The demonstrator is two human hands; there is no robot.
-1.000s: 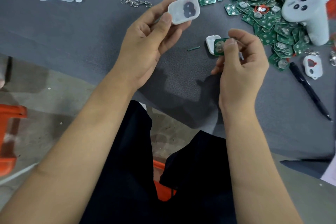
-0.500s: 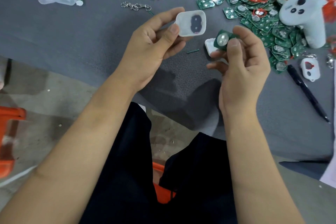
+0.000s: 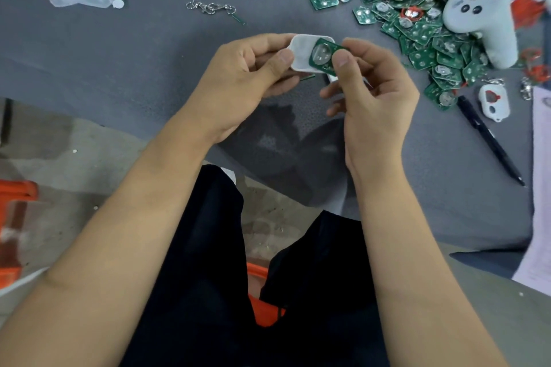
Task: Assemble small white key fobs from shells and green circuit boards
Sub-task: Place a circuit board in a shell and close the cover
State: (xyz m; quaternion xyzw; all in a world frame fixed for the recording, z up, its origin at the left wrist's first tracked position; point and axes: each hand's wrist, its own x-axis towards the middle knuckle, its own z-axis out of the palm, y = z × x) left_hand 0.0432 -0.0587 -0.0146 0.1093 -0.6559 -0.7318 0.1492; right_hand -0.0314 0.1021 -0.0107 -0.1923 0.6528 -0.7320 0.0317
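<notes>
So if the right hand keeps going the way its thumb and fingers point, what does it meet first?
Probably the white shell held in the left hand. The right hand pinches a green circuit board already overlapping the shell's open side, though depth is unclear.

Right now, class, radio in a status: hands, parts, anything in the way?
Left hand grips white shell. Right hand pinches green circuit board, tilted at the shell's open side, not seated flat. Nothing between them.
</notes>
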